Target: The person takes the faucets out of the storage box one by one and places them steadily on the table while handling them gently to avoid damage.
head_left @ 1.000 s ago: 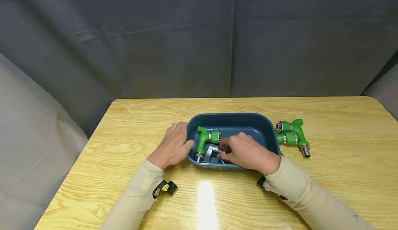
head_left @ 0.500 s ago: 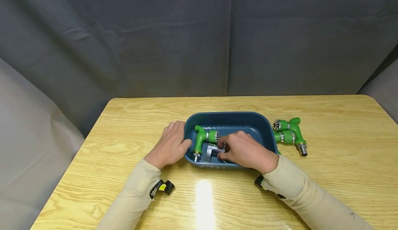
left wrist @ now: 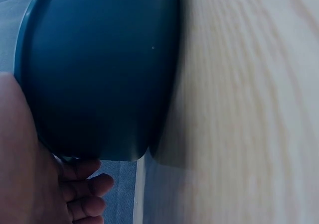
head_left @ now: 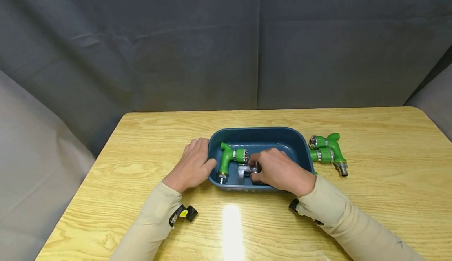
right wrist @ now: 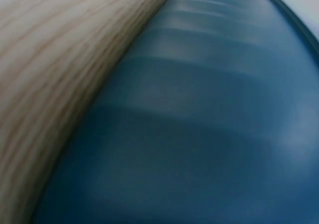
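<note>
A dark blue plastic bin [head_left: 261, 135] sits on the table. My left hand [head_left: 193, 165] grips its left end, the thumb at the rim and the fingertips [left wrist: 102, 184] curled near the bin's corner in the left wrist view. My right hand [head_left: 282, 171] reaches over the front rim and pinches a silver metal tap [head_left: 243, 170] low inside the bin; its right part is hidden by the fingers. Left of that piece lies a green garden tap [head_left: 226, 161] with a ribbed green collar and a metal end. The right wrist view shows only the bin's outer wall [right wrist: 199, 104] and wood.
Right of the bin, another green tap [head_left: 337, 151] lies on the wooden table [head_left: 388, 198]. Beside it is a further green tap [head_left: 325, 156], partly hidden by the bin. A dark curtain [head_left: 197, 57] hangs behind the table's far edge.
The silver tap has shifted slightly right within the bin, and its flat lever has swung from slanting down-left to pointing straight toward the front wall. Both hands stay nearly in place.
</note>
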Motion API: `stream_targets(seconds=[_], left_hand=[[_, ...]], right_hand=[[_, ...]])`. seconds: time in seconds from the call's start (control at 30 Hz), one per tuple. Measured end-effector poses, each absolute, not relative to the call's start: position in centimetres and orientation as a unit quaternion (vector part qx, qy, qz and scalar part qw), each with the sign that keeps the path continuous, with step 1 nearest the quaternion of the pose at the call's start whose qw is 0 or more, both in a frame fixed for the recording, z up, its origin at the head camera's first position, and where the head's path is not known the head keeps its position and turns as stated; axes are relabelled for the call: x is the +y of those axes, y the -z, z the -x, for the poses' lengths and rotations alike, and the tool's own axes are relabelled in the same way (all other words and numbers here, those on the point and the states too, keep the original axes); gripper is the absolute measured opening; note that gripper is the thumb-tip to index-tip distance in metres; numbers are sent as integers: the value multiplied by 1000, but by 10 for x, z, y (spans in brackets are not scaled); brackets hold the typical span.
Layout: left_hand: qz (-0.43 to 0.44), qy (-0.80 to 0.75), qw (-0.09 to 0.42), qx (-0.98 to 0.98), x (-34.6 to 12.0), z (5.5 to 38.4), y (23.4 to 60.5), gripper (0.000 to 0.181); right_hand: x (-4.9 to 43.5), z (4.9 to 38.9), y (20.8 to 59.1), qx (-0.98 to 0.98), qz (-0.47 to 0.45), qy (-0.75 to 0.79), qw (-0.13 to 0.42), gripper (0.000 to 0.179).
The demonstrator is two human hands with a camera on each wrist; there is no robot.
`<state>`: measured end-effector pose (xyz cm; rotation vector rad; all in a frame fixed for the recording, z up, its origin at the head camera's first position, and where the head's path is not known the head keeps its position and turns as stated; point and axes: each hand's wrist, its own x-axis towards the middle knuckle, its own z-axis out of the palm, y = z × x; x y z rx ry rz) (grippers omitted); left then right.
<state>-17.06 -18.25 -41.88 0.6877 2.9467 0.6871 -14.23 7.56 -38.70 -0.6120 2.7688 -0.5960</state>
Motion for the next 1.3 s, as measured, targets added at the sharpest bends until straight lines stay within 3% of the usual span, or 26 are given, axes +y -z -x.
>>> stream_targets(seconds=[0.27,1.07,1.3], left_hand=[[-221,-221,19,950,-182,171,419,32],[-218,-217,6,951,-182,171,419,30],[-217,-217,8,952,-181,171,420,30]], right_hand=[[79,141,387,951,221,189,100,25],[84,141,379,960,210,150,110,36],[86,144,378,964,193,141,119,58]])
